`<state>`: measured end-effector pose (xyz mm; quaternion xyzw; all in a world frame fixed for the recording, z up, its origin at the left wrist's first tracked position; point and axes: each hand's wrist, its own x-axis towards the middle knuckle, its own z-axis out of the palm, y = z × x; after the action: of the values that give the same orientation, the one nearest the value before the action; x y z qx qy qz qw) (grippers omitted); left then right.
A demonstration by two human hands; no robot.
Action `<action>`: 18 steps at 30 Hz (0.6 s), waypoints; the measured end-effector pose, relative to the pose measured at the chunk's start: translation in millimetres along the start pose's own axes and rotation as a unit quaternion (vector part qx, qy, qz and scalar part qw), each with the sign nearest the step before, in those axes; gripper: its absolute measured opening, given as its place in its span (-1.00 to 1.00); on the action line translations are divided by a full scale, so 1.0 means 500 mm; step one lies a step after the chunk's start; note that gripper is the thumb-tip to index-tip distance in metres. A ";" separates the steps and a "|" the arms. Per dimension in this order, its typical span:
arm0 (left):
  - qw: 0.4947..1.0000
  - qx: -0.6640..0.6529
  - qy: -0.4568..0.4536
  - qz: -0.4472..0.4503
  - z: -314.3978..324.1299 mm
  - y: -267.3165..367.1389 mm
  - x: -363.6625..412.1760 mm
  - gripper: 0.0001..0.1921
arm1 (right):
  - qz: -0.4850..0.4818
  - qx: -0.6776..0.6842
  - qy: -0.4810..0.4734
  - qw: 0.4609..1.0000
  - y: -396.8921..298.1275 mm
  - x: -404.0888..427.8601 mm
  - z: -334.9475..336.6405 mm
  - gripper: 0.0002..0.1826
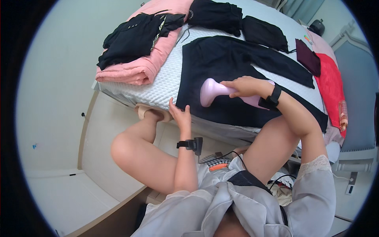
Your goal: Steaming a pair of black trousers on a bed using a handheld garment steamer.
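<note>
Black trousers point(213, 62) lie spread over the white textured mattress point(160, 86), waistband to the left and legs running right. My right hand point(247, 86) grips a lilac handheld garment steamer point(210, 91) by its handle, its head over the upper part of the trousers. Whether the head touches the cloth cannot be told. At the waistband's near corner is my left hand point(180, 114), fingers apart and holding nothing; contact with the cloth there is unclear.
A black garment point(133, 38) rests on a folded pink quilt point(157, 62). Folded black clothes point(214, 16) and a second black bundle point(263, 32) lie beyond the trousers. At the right are a maroon folded cloth point(308, 56), a red cloth point(330, 89) and a bottle point(343, 115).
</note>
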<state>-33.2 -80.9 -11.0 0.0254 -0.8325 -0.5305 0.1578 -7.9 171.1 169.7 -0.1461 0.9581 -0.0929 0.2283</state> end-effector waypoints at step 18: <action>0.981 0.158 -0.106 0.049 -0.010 0.002 -0.004 -0.66 | -0.006 0.018 0.002 1.000 0.000 -0.016 0.016 -0.40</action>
<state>-29.8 -84.3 -8.5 -0.0471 -0.9179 -0.3839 0.0888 2.9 172.9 165.8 -0.1480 0.9558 -0.1115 0.2281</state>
